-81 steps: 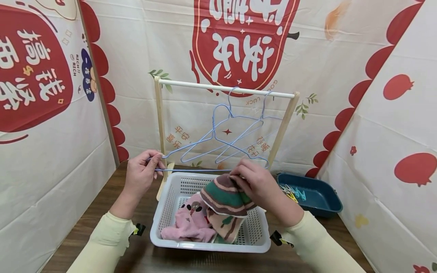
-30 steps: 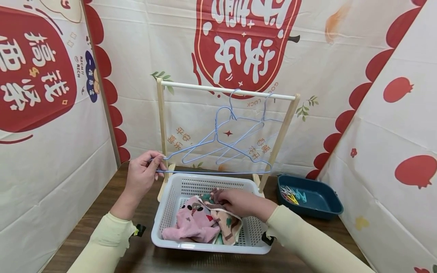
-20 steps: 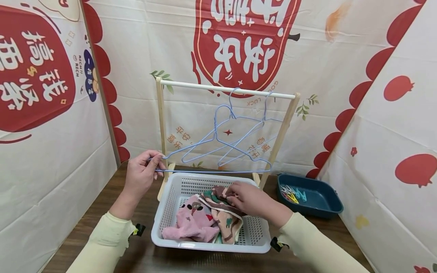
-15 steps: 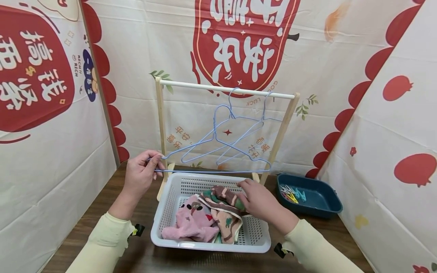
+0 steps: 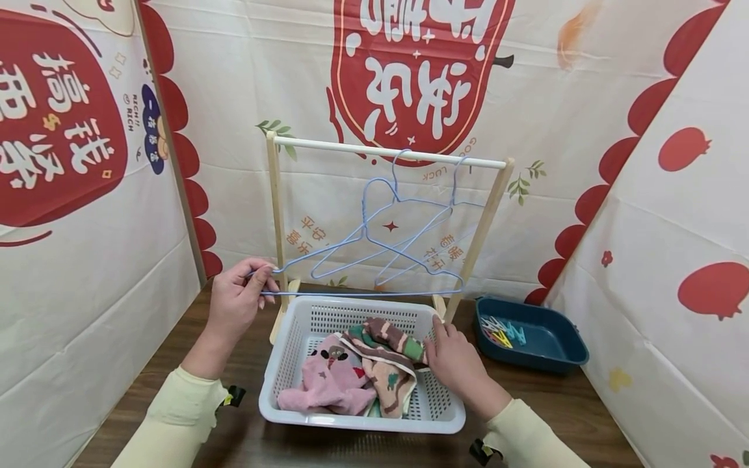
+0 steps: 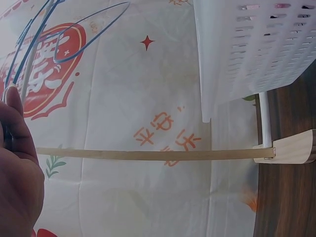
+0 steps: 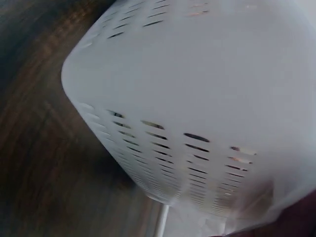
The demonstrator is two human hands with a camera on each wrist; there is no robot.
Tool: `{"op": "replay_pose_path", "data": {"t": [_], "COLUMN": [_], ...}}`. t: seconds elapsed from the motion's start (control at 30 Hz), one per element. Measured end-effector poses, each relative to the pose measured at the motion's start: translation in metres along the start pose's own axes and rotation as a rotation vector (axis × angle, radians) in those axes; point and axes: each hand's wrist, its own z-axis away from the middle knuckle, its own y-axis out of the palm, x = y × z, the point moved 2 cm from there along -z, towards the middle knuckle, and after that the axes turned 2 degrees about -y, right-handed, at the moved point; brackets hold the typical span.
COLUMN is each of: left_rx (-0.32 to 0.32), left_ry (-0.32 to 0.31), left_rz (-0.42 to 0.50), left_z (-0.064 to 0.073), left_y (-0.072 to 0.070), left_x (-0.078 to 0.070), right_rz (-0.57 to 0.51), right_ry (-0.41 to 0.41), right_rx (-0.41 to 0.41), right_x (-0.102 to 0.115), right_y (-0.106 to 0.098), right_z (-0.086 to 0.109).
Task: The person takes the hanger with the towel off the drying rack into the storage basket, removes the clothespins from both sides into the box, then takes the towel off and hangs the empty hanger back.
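Observation:
A blue wire hanger [image 5: 411, 257] is pinched at its left end by my left hand [image 5: 236, 296], above the basket's back rim. The left wrist view shows the curled fingers [image 6: 16, 129] at its left edge. My right hand [image 5: 459, 361] lies over the right rim of the white basket [image 5: 357, 424], beside a brown, green and beige striped cloth garment [image 5: 389, 374]. Its fingers look fairly straight, and nothing shows in its grasp. A pink garment [image 5: 328, 383] with an animal face lies left of the striped one. The right wrist view, blurred, mostly shows the basket's wall [image 7: 163, 89].
A wooden rack with a white bar [image 5: 351, 148] stands behind the basket, two blue hangers [image 5: 421, 201] hooked on it. To the right, a dark blue tray [image 5: 550, 344] holds several coloured clips [image 5: 509, 335]. Printed cloth walls [image 5: 632, 214] enclose the wooden table [image 5: 158, 380].
My right hand lowered the striped garment into the basket, let go of it and moved right onto the rim. My left hand kept the hanger, shifting only slightly left.

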Motion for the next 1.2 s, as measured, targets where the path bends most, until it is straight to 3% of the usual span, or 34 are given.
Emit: {"op": "replay_pose_path", "data": {"t": [0.27,0.43,0.6,0.9,1.07,1.2], "left_rx": [-0.016,-0.038,-0.081,-0.224,-0.327,-0.394], "left_ry": [-0.002,0.003,0.042,0.142,0.167,0.167], "left_rz": [0.012,0.073,0.167,0.257,0.208,0.101], "left_z": [0.003,0.002,-0.001,-0.007,-0.009,-0.01], "left_y": [-0.008,-0.019,-0.04,-0.085,-0.1,-0.105], "left_x": [-0.008,-0.018,-0.031,-0.051,-0.066,-0.076], "right_rz": [-0.102,-0.13,-0.143,-0.14,-0.157,-0.166], "right_ry": [0.052,0.061,0.069,0.083,0.077,0.078], "right_rx": [0.005,-0.008,-0.012,-0.003,-0.002,-0.003], "right_x": [-0.006,-0.006,-0.005,-0.003,-0.004,-0.004], "right_y": [0.011,0.013,0.012,0.011,0.01,0.011], "right_z": [-0.001,-0.001,0.0,0.0,0.001,0.001]}}
